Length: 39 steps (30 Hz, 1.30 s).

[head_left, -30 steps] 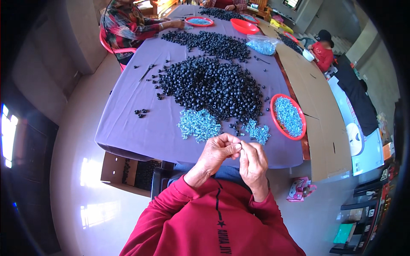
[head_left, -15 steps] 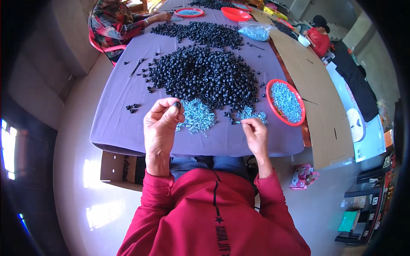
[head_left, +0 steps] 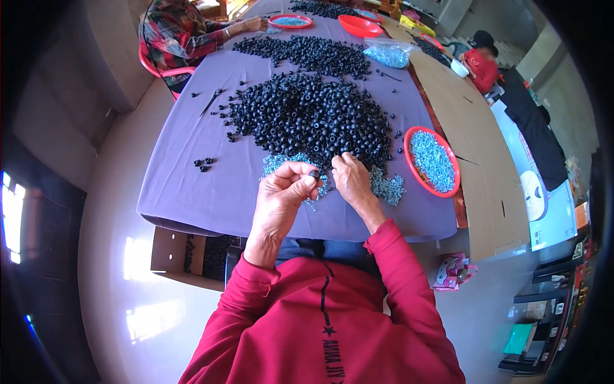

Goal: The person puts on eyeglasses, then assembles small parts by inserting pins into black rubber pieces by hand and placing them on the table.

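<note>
My left hand (head_left: 279, 203) pinches a black bead (head_left: 314, 173) between thumb and forefinger, just above the table's near side. Close beside it on the right, my right hand (head_left: 353, 184) has its fingers pressed together. Anything in those fingers is too small or hidden to make out. Under and around both hands lie small shiny blue pieces, in a left heap (head_left: 276, 164) and a right heap (head_left: 387, 185). Beyond the hands rises a large pile of black beads (head_left: 310, 115). The left hand and wrist partly cover the left blue heap.
A red plate (head_left: 458, 168) of blue pieces stands right of the pile. Thin dark scissors (head_left: 211, 101) and loose black beads (head_left: 203, 164) lie left. Farther back are another bead pile (head_left: 304, 54), a bag of blue pieces (head_left: 389, 56), a red bowl (head_left: 359, 26) and two people working.
My right hand has moved left and farther in, to the pile's near edge. My left hand has shifted right with the black bead, so the hands are now close together.
</note>
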{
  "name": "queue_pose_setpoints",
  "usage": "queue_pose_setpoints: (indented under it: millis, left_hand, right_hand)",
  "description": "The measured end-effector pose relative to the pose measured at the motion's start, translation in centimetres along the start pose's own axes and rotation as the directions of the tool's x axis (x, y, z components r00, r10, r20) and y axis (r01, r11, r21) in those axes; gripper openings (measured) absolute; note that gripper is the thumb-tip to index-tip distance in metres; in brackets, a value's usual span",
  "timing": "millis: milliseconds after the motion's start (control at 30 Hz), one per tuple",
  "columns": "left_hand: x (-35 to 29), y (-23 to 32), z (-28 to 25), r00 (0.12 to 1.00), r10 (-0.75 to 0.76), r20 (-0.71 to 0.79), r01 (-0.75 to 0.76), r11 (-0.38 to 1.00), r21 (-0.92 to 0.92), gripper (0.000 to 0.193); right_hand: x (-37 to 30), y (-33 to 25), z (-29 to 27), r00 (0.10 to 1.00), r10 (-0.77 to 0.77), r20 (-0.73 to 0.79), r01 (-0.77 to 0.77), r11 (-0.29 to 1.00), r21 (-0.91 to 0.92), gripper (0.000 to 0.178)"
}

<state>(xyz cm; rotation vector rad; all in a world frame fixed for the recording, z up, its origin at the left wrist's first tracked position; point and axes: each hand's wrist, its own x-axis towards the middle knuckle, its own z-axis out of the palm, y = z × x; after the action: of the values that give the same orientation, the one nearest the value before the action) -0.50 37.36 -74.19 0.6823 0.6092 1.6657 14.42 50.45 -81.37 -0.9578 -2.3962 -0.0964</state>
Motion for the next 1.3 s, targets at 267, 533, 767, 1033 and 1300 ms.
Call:
queue_pose_setpoints:
  millis: [267,533,767,1033,1300]
  left_hand:
    - [0.3,-0.7,-0.2,0.999,0.02,-0.032,-0.018,0.998,0.053,0.014]
    - [0.0,-0.4,-0.3,0.998,0.055,-0.014,-0.054,0.995,0.082,0.012]
    - [0.0,-0.8,0.3,0.995,0.098,0.014,-0.099,0.983,0.151,0.011]
    - [-0.4,-1.3,0.5,0.996,0.083,0.034,-0.088,0.983,0.162,0.011]
    - [-0.6,-1.1,0.8,0.997,0.033,0.071,-0.043,0.989,0.144,0.013]
  right_hand:
    - [-0.1,0.3,-0.3,0.97,-0.243,0.021,0.244,0.962,-0.121,0.011]
    - [0.7,-0.4,-1.8,0.992,-0.031,-0.123,0.058,0.974,0.221,0.013]
    - [0.0,-1.9,-6.3,0.923,0.351,0.16,-0.289,0.353,0.89,0.009]
    - [-0.2,-6.0,-11.2,0.973,0.216,0.079,-0.146,0.317,0.937,0.007]
    - [-0.5,-6.4,-11.1,0.994,0.105,-0.021,-0.035,0.501,0.865,0.008]
